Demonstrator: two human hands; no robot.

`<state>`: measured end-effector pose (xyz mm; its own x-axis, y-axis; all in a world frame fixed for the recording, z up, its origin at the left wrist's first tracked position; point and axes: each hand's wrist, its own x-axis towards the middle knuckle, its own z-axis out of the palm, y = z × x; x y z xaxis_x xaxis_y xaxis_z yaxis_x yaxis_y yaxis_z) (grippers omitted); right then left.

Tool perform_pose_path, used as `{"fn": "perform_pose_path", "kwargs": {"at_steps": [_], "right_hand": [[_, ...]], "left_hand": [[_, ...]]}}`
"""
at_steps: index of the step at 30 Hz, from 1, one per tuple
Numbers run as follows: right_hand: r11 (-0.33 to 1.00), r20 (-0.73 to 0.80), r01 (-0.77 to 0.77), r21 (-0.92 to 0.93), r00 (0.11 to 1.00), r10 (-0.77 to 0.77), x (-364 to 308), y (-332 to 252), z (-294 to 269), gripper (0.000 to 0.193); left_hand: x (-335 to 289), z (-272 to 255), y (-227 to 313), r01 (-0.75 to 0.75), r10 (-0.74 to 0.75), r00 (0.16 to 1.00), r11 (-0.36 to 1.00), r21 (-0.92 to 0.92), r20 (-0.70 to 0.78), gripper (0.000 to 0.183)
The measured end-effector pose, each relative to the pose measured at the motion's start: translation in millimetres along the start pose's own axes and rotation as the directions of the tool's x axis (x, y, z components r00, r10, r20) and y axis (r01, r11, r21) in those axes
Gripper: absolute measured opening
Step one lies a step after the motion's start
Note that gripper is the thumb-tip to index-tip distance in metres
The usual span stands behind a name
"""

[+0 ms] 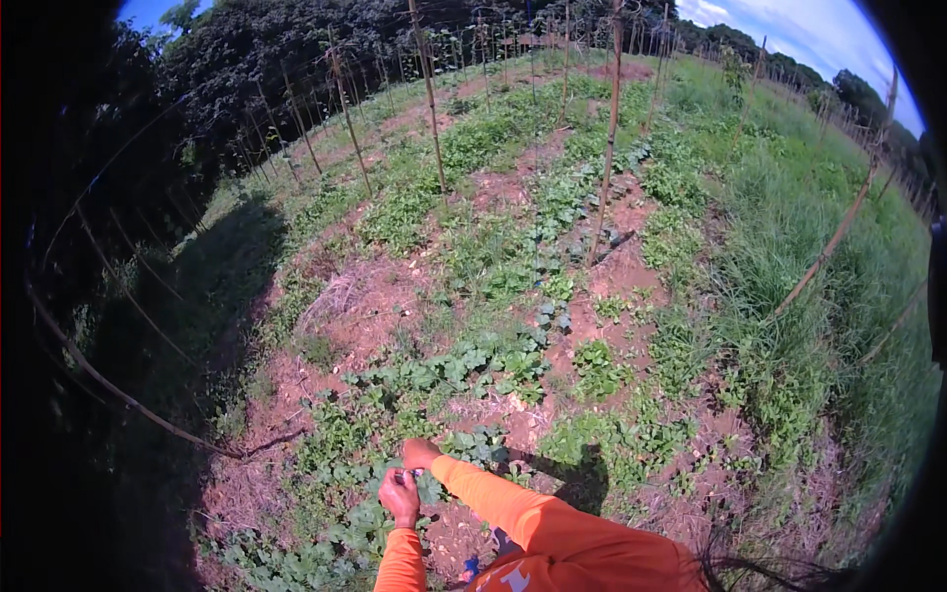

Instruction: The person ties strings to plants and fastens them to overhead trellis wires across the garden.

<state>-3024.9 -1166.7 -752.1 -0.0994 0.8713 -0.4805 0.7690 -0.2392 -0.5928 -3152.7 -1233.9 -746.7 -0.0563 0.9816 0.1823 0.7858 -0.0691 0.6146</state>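
My left hand (400,499) and my right hand (421,455) meet low in the view, over a row of broad-leaved green plants (365,528). The fingers of both are curled in, close together or touching. Something small and pale may sit between the fingertips, but it is too small to name. The right hand is just beyond the left, its fingers mostly turned from view. Both arms wear orange sleeves (498,496). Leaves surround the hands on several sides.
Thin wooden poles (610,148) stand in rows, some leaning. A bent pole (128,395) curves along the left. Reddish soil (380,296) shows between plant rows. Tall grass (789,237) grows at right; dark trees (256,69) line the back left.
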Motion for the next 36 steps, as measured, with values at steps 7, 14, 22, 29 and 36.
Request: {"fn": "perform_pose_path", "kwargs": {"at_steps": [7,14,22,29,36], "right_hand": [[0.850,-0.571,0.475,0.227,0.772,-0.279,-77,11,36,0.016],[0.790,-0.602,0.510,0.340,0.764,-0.234,-78,27,60,0.010],[0.883,-0.522,0.155,0.442,0.846,0.113,-48,41,100,0.021],[0.603,0.182,-0.207,0.771,0.978,0.103,-61,17,83,0.032],[0.930,0.370,0.166,0.328,0.883,-0.288,-122,-36,-90,0.029]], "left_hand": [[24,-24,-35,0.493,-0.147,0.725,0.794,-0.357,0.673,0.010],[7,-10,-33,0.614,-0.265,0.685,0.712,-0.342,0.678,0.011],[-12,-21,-54,0.117,-0.112,0.984,0.993,-0.024,0.140,0.020],[-59,-66,-45,0.302,-0.187,0.806,0.946,-0.117,0.562,0.027],[-38,-173,72,0.003,0.320,0.541,0.924,-0.382,0.778,0.024]]}}
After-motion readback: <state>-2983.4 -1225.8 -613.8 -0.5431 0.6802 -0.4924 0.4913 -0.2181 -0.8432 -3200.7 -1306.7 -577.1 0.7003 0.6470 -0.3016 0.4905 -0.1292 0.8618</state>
